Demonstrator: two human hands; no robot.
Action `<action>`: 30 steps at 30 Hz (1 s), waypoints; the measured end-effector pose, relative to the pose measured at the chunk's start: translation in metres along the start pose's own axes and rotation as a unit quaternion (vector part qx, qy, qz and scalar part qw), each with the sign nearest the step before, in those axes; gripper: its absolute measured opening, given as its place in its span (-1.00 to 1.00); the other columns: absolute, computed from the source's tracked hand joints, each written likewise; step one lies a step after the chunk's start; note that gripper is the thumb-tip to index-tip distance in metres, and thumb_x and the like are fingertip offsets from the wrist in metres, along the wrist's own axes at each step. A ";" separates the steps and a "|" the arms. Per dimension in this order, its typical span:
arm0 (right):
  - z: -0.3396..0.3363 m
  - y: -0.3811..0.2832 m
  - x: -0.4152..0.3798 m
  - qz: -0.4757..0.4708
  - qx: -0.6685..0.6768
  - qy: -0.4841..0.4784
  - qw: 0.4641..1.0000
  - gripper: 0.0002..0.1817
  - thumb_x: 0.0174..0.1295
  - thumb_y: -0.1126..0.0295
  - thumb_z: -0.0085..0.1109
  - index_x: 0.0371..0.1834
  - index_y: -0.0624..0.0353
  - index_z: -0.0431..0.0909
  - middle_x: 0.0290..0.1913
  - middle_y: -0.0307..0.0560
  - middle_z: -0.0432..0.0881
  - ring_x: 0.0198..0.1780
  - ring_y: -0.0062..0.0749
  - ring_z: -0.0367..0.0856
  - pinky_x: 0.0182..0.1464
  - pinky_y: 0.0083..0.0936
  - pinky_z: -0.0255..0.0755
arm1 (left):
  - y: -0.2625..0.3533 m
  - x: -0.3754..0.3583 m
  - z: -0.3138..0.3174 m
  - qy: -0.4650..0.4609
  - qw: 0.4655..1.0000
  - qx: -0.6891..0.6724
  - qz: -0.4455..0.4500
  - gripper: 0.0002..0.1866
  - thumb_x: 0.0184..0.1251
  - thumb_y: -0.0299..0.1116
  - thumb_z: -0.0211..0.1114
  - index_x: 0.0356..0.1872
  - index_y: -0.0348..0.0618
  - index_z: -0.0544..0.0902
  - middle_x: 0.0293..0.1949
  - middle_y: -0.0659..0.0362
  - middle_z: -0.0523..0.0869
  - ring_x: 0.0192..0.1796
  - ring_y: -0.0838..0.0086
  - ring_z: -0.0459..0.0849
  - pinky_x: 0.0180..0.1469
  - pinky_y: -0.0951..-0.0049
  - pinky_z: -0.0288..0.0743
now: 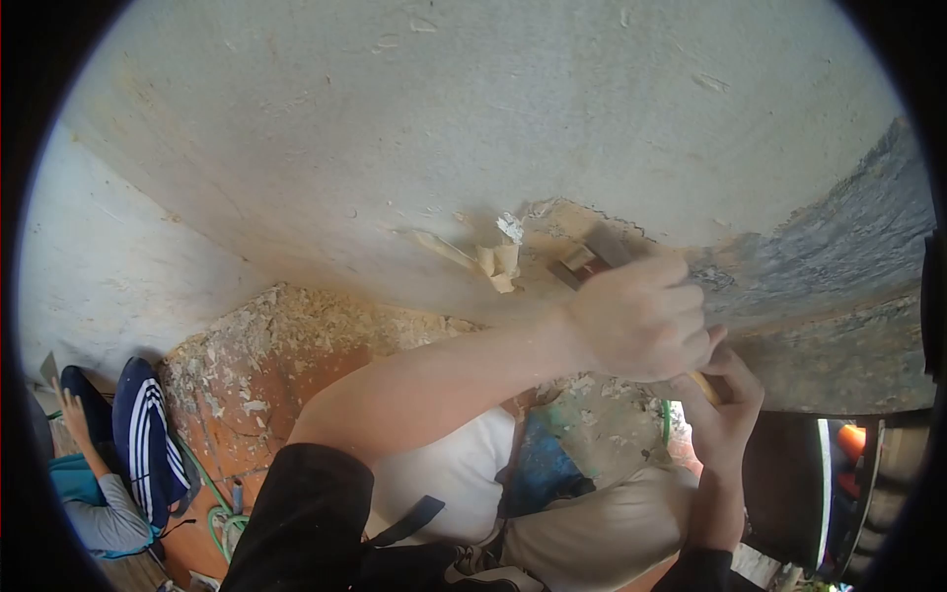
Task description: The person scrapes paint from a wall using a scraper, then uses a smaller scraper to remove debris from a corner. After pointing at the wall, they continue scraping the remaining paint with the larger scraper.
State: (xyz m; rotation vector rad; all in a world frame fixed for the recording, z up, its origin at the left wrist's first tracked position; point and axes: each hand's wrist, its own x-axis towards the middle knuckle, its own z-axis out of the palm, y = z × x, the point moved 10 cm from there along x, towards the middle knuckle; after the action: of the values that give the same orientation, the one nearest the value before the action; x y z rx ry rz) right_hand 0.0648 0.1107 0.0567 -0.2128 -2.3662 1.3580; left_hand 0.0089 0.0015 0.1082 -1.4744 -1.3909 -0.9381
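Observation:
My left hand (pixel 636 321) is closed in a fist around a scraper (pixel 582 264), reaching across from the lower left. The scraper's flat dark-edged head lies at the wall (pixel 473 118), over a patch where the paint has come off. Just below and to the right, my right hand (pixel 728 400) curls its fingers and thumb around the yellowish end of the handle. A curled strip of loose paint (pixel 501 264) hangs from the wall left of the scraper head.
Paint flakes (pixel 256 335) litter the red tiled floor (pixel 212 405) along the wall's foot. A green hose (pixel 222 518) lies at lower left, near another person (pixel 109 503) in striped trousers. Bare grey plaster (pixel 858 237) shows at right. A blue sheet (pixel 543 459) lies between my knees.

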 end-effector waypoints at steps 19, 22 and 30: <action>-0.005 -0.009 -0.006 0.026 -0.040 -0.023 0.999 -0.81 0.05 0.46 0.40 -0.30 0.34 0.68 -0.48 -0.11 0.55 -0.47 -0.49 0.47 -0.40 -0.56 0.30 | -0.001 0.002 -0.013 0.040 0.999 -0.032 0.018 -0.64 0.05 -0.39 0.37 -0.80 0.06 0.38 -0.74 0.40 0.31 -0.61 0.60 0.31 -0.49 0.50 0.07; -0.006 0.000 -0.010 0.058 0.026 -0.002 0.998 -0.83 0.05 0.47 0.38 -0.34 0.35 0.68 -0.50 -0.11 0.53 -0.51 -0.48 0.44 -0.44 -0.54 0.27 | 0.000 -0.005 -0.014 0.037 0.998 -0.044 0.023 -0.63 0.05 -0.39 0.37 -0.80 0.06 0.37 -0.74 0.40 0.31 -0.62 0.59 0.29 -0.49 0.50 0.07; 0.040 -0.007 0.015 0.037 0.026 -0.047 0.998 -0.86 0.04 0.52 0.38 -0.35 0.34 0.66 -0.46 -0.10 0.53 -0.45 -0.48 0.46 -0.41 -0.54 0.28 | -0.023 -0.010 -0.042 -0.016 0.999 0.024 0.045 -0.63 0.04 -0.40 0.36 -0.80 0.04 0.36 -0.74 0.39 0.35 -0.61 0.59 0.34 -0.50 0.49 0.06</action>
State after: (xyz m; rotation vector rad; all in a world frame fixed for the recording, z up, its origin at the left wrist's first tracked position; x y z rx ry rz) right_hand 0.0350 0.0806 0.0486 -0.2272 -2.4186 1.4922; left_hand -0.0128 -0.0418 0.1146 -1.5080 -1.3491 -0.8233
